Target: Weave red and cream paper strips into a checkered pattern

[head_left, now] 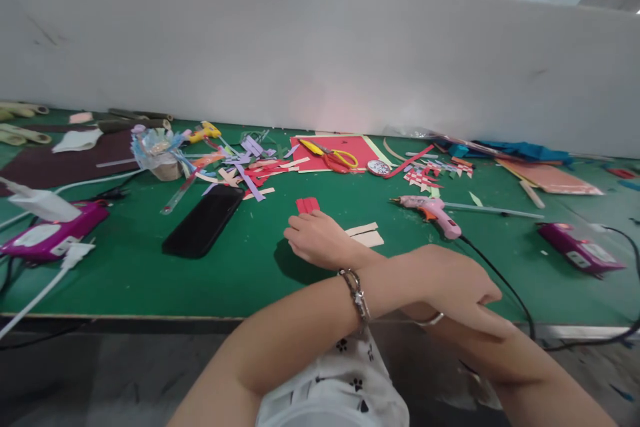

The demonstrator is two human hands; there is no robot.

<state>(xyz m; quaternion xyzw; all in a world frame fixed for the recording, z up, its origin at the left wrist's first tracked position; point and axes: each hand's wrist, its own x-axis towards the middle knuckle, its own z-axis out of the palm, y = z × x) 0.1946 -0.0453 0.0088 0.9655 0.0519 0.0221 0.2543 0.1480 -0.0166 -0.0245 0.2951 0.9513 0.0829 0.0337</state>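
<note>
My forearms are crossed, the left over the right. My left hand lies on my right forearm, its thumb along the top and its other fingers curled over the far side. Further left, my right hand is held over the green table with its fingers curled in; what they close on is hidden. Red paper strips show just past its knuckles; whether they are held or lie on the table I cannot tell. Cream paper strips lie beside my right wrist. A pink glue gun rests to the right.
A black phone and a purple power strip lie left; another purple power strip lies right. Behind are yellow scissors on red paper, scattered paper strips and a cup of craft pieces. A white partition stands behind.
</note>
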